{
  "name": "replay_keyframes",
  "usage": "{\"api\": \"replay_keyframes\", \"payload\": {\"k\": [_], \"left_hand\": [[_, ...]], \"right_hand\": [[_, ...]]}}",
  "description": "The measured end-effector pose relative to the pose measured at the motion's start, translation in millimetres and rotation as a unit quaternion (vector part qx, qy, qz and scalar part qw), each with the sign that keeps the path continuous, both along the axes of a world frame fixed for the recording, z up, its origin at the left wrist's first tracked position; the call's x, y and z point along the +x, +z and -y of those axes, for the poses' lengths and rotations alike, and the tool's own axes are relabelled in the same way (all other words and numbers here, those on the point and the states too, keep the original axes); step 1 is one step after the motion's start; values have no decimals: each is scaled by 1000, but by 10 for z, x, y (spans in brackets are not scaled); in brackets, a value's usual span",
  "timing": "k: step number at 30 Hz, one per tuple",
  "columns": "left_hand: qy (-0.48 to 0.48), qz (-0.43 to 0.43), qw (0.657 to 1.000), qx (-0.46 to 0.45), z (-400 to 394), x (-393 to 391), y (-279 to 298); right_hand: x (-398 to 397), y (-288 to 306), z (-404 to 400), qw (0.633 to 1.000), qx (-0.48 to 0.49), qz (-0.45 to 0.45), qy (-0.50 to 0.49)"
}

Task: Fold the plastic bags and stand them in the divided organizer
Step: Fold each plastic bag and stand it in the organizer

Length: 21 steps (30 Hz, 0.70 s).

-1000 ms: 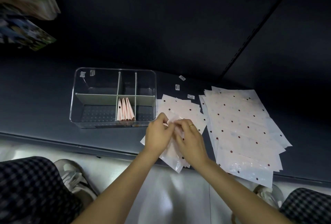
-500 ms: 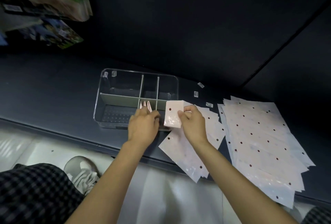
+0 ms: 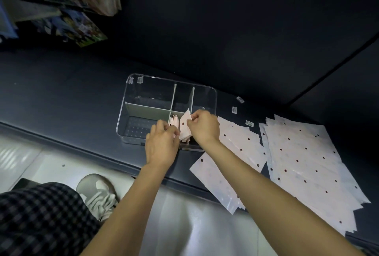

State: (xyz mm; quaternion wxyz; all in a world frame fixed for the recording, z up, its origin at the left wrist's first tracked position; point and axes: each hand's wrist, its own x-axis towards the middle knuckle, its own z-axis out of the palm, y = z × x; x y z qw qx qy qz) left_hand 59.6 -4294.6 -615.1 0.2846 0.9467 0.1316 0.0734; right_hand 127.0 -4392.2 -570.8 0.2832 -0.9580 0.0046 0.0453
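Far to the left of the fingers, at the top corner, a blurred stack of printed packages [image 3: 67,7] sits above the dark shelf [image 3: 61,91]. Lower left, a checked trouser leg [image 3: 41,221] and a grey shoe [image 3: 98,192] show over the pale floor. The clear divided organizer [image 3: 143,96] stands on the shelf, its far compartments just beyond the fingertips. The left hand [image 3: 162,143] reaches over the organizer's near wall, fingers curled toward the upright folded bags [image 3: 174,120] in the near middle compartment; whether it pinches them or only touches them cannot be told. Just right of those fingers, the right hand [image 3: 203,127] pinches a folded bag [image 3: 185,126] between thumb and curled fingers, the bag upright and tilted, its lower end down in the same compartment beside the standing ones. Right of the right hand, a small pile of flat dotted bags [image 3: 231,153] lies on the shelf and overhangs its front edge. Beyond it, three small labels [image 3: 234,109] lie on the shelf. Farthest right lies a larger stack of flat dotted bags [image 3: 303,165]
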Motion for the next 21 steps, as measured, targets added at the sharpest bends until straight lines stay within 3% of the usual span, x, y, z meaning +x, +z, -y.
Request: {"api": "replay_keyframes", "payload": {"k": [6,14,18,21], "left_hand": [[11,23,999,-48,-1,-14,-30],[3,58,996,-65,3,-54,-66],[-15,47,998,-36,4,-54,-68],[-18,54,998,10,54,-75,-42]], "right_hand": [[-18,-117,-163,996,-75,-16,46],[-25,-197,-111,997,5,-65,33],[-141,-119,151,994,102,-24,41],[-410,-118,605,994,97,22,48]]}}
